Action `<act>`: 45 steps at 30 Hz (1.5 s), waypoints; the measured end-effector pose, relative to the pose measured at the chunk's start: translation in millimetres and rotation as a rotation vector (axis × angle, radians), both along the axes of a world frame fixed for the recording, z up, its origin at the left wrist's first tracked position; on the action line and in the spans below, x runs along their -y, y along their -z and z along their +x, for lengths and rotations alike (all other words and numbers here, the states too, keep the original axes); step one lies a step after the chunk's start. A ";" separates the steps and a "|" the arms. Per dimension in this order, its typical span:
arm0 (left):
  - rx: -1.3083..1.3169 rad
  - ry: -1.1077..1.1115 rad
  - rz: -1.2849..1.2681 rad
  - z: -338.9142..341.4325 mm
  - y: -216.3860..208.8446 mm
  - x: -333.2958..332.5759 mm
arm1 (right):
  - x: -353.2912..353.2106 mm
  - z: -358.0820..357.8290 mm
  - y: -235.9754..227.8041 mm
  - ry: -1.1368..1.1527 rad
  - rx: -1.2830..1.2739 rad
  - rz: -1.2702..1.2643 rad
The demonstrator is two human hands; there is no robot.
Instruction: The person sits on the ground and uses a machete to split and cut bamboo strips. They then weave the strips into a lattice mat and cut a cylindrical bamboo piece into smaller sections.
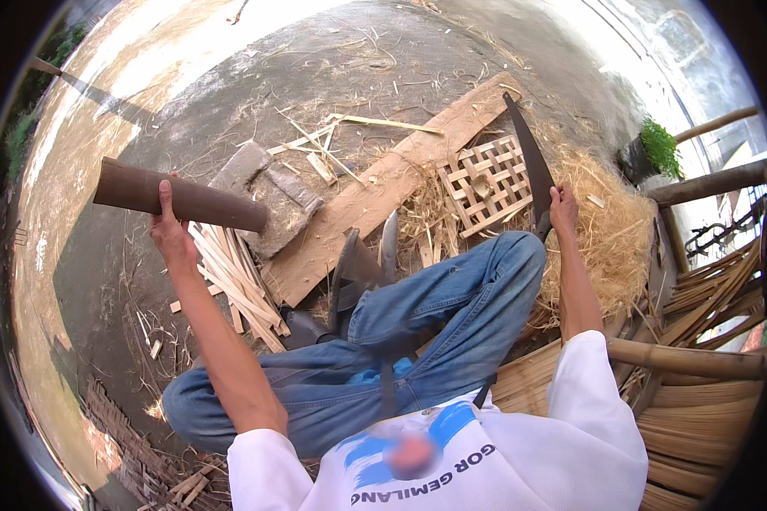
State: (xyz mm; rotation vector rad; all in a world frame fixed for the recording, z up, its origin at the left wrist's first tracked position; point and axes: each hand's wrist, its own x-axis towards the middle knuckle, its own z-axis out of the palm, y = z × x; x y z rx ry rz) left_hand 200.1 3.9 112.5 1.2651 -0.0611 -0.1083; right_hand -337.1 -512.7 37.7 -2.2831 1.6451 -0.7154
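Note:
My left hand (173, 234) grips a thick brown tube (136, 187), its fingers wrapped over the side. The tube lies nearly level, with its right end over a grey stone block (296, 194); I cannot tell if they touch. In my right hand (562, 210) is a handsaw (533, 162) with a dark, tapering blade, its tip pointing up and away. Under the blade's left side lies a woven bamboo lattice (486, 179) with a small roundish thing on it. The saw's handle is mostly hidden by my hand and knee.
A long wooden plank (400, 175) runs diagonally across the ground before me. Pale split strips (234, 277) lie at its left. A heap of fine shavings (609, 243) spreads at the right, near a potted plant (656, 149) and a bamboo pole (690, 358). My crossed legs sit close.

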 end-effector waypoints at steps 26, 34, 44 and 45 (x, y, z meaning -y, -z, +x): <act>-0.032 -0.011 0.077 9.1 9.7 0.7 | -41.7 133.8 126.5 0.973 1.306 0.759; -0.001 -0.113 0.081 8.5 2.5 -11.7 | -107.2 145.9 187.1 1.124 0.947 0.745; -0.014 -0.086 0.081 13.0 7.9 -8.0 | -152.0 181.4 71.4 0.660 1.454 0.600; -0.018 -0.079 0.076 13.5 8.8 -6.8 | -167.2 191.0 47.2 0.647 1.490 0.603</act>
